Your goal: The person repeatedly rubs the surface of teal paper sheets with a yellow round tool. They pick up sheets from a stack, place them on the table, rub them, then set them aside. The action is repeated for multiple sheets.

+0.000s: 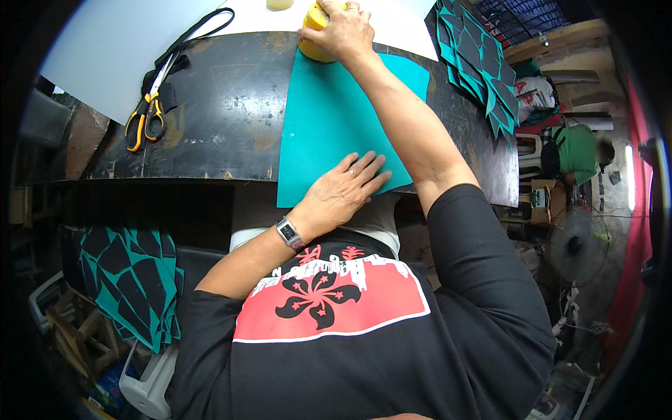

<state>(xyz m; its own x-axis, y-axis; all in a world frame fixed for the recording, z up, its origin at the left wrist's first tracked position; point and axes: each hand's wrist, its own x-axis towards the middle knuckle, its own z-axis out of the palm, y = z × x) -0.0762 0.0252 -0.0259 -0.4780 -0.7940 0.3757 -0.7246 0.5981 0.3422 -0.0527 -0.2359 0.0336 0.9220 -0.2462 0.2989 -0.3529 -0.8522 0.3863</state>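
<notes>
Your left hand (346, 187) lies flat, fingers spread, pressing the teal sheet (329, 119) near its front edge on the dark table (224, 105). Your right hand (341, 29) reaches to the sheet's far edge and closes over a yellow jar (313, 31). Scissors (148, 105) lie well to the left; cut teal pieces (479, 59) are stacked at right.

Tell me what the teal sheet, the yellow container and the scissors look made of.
Teal sheet: matte, likely foam or felt; it lies flat without glare under the left hand.
Yellow container, under the right hand: looks like smooth plastic, mostly hidden.
Scissors: bright metal blades, orange handles that look plastic.
</notes>
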